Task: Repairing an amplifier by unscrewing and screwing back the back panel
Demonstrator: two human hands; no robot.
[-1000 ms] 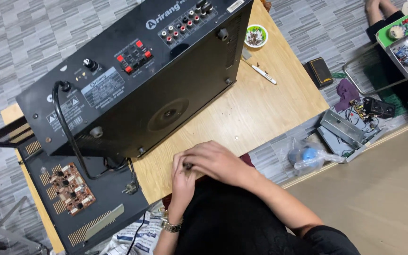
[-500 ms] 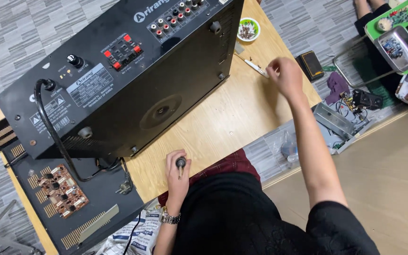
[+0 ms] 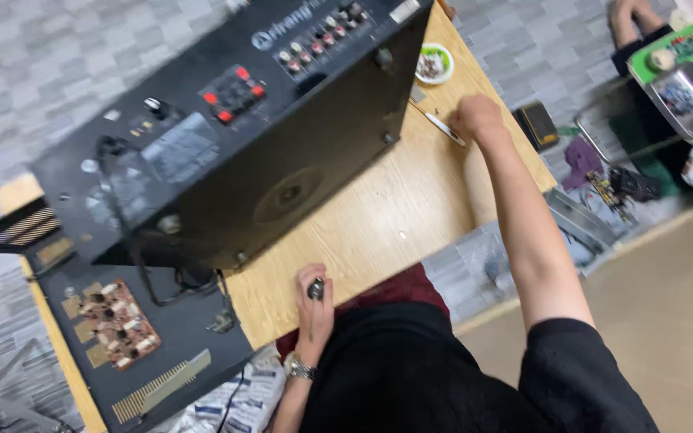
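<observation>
left hand [image 3: 314,309]: parked at the near edge of the wooden table [image 3: 378,216], fingers curled around a small dark knob-like part [image 3: 316,289], so it's closed on that. Can't make out what the part is exactly, too small. There's a wristwatch [image 3: 298,367] on that wrist.

right hand [image 3: 479,119]: stretched way out to the far right side of the table, knuckles up, fingers bent down right at the end of a slim silvery tool [image 3: 443,127] lying on the wood. Honestly can't tell if it's actually gripping it or just touching, the fingertips are hidden under the hand.

amp chassis [image 3: 242,136]: big black box taking up the left and far part of the table, back panel with red and black terminals facing up-left, a bit motion-blurred.

small bowl [image 3: 435,64]: white with a green rim, bits inside, sits at the far corner just beyond the tool.

circuit board [image 3: 118,321]: brown, lying on a black panel [image 3: 162,369] down at the left, beside the chassis.

floor clutter: a metal tray [image 3: 687,96] and other odds and ends off to the right, well apart from both hands.
</observation>
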